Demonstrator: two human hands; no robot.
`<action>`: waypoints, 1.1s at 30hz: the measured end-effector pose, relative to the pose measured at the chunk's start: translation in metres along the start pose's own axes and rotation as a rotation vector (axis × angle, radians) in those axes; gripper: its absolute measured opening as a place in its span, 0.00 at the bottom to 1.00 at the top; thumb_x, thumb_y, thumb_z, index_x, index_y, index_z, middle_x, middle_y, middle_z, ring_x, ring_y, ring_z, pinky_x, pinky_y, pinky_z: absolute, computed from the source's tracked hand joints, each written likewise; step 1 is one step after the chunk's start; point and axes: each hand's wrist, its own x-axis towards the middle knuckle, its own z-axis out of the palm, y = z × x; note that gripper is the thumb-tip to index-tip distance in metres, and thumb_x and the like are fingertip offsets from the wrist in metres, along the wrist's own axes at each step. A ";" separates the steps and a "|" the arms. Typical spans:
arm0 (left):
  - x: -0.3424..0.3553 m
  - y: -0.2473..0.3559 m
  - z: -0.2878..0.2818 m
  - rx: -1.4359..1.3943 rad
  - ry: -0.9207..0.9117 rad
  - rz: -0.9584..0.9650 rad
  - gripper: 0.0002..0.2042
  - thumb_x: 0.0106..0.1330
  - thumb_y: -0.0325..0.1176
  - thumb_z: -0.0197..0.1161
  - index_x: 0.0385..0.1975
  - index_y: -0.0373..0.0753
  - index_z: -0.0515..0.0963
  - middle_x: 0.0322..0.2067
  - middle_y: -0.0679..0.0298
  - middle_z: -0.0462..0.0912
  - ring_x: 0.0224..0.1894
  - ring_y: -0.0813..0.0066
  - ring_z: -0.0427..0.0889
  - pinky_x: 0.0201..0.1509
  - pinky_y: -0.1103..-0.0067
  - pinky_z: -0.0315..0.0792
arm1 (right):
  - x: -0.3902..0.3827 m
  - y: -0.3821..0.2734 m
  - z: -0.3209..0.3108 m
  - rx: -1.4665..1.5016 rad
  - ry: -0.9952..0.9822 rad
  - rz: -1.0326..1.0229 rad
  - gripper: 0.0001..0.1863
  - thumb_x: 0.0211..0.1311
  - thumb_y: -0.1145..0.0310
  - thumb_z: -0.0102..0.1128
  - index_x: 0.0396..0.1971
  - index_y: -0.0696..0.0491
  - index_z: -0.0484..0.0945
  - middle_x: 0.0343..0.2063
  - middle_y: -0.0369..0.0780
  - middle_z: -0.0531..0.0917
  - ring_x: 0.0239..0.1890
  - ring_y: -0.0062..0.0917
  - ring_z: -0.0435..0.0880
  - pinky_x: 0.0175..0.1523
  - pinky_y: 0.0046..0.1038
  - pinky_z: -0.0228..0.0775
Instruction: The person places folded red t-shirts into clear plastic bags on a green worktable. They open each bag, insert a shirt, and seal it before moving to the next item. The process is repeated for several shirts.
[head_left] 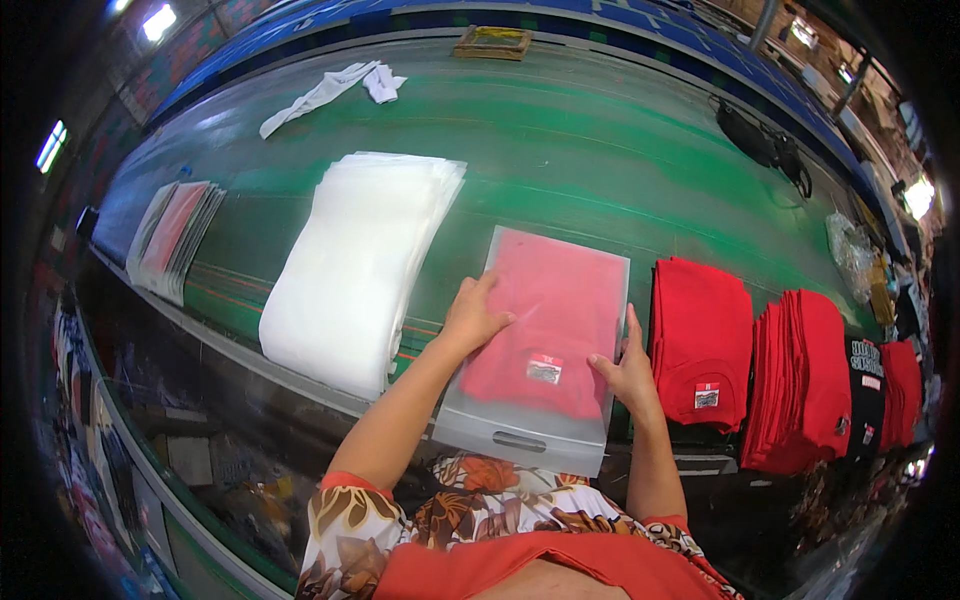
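Note:
A frosted plastic bag [520, 442] with a cut-out handle lies in front of me at the table's near edge. Inside it is a folded red shirt [556, 290], its small label showing through. My left hand [474, 316] grips the bag's left edge, thumb on top. On the opposite edge, my right hand [628, 368] holds the bag with the thumb over the front and fingers along the side. Left of the bag is a tall stack of white translucent bags [345, 260]. A pile of folded red shirts [702, 320] sits close by my right hand.
Filled bags [178, 235] are stacked at the far left. Farther right are more red shirts [805, 375] and black ones [866, 400]. White cloth [325, 98], a small frame [493, 42] and a black strapped pouch [748, 137] lie across the green table [560, 150].

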 end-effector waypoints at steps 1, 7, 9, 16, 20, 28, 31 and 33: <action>0.000 0.002 -0.002 -0.055 -0.087 -0.023 0.38 0.52 0.34 0.75 0.66 0.44 0.68 0.50 0.51 0.73 0.55 0.54 0.77 0.59 0.69 0.73 | -0.001 0.003 0.001 -0.056 0.017 -0.122 0.43 0.50 0.72 0.73 0.68 0.58 0.65 0.48 0.48 0.79 0.48 0.31 0.80 0.55 0.31 0.71; -0.014 0.009 -0.024 -0.135 -0.218 0.005 0.37 0.47 0.30 0.78 0.63 0.42 0.73 0.55 0.49 0.70 0.60 0.53 0.74 0.63 0.69 0.71 | 0.000 -0.024 -0.017 -0.215 -0.236 -0.170 0.41 0.47 0.74 0.73 0.66 0.55 0.69 0.55 0.49 0.73 0.59 0.36 0.73 0.66 0.31 0.61; -0.025 0.007 -0.028 -0.004 -0.090 0.081 0.38 0.47 0.29 0.78 0.64 0.41 0.72 0.55 0.50 0.69 0.59 0.56 0.75 0.57 0.71 0.75 | 0.003 -0.034 -0.018 -0.221 -0.212 -0.259 0.39 0.47 0.74 0.73 0.65 0.55 0.71 0.53 0.48 0.74 0.58 0.37 0.73 0.65 0.30 0.62; -0.063 0.043 -0.140 -0.423 -0.108 -0.042 0.38 0.50 0.26 0.76 0.66 0.38 0.69 0.58 0.53 0.67 0.55 0.62 0.78 0.36 0.79 0.81 | -0.008 -0.119 -0.005 -0.112 -0.204 -0.394 0.38 0.47 0.76 0.72 0.64 0.56 0.72 0.52 0.45 0.74 0.56 0.33 0.75 0.63 0.27 0.63; -0.086 0.009 -0.190 -0.453 -0.108 -0.076 0.39 0.51 0.25 0.75 0.67 0.41 0.68 0.67 0.47 0.59 0.59 0.60 0.75 0.42 0.78 0.82 | -0.017 -0.151 0.034 0.091 -0.261 -0.339 0.37 0.48 0.75 0.73 0.63 0.58 0.73 0.51 0.43 0.75 0.56 0.31 0.75 0.62 0.28 0.65; -0.167 -0.118 -0.309 -0.496 0.028 -0.149 0.41 0.48 0.31 0.78 0.67 0.44 0.70 0.70 0.43 0.58 0.71 0.59 0.61 0.58 0.74 0.71 | -0.047 -0.235 0.189 0.185 -0.462 -0.305 0.37 0.49 0.77 0.72 0.63 0.59 0.72 0.53 0.40 0.75 0.57 0.25 0.74 0.62 0.25 0.64; -0.196 -0.162 -0.354 -0.474 0.131 -0.176 0.41 0.45 0.29 0.77 0.65 0.40 0.71 0.67 0.49 0.68 0.72 0.63 0.61 0.72 0.72 0.55 | -0.054 -0.261 0.255 0.194 -0.517 -0.318 0.38 0.49 0.77 0.73 0.64 0.58 0.72 0.55 0.40 0.74 0.58 0.26 0.74 0.63 0.25 0.63; -0.212 -0.187 -0.384 -0.482 0.160 -0.200 0.40 0.45 0.28 0.77 0.65 0.39 0.71 0.66 0.51 0.70 0.70 0.65 0.63 0.72 0.73 0.55 | -0.057 -0.281 0.294 0.276 -0.586 -0.264 0.38 0.49 0.78 0.73 0.64 0.58 0.71 0.55 0.40 0.74 0.59 0.26 0.74 0.64 0.26 0.63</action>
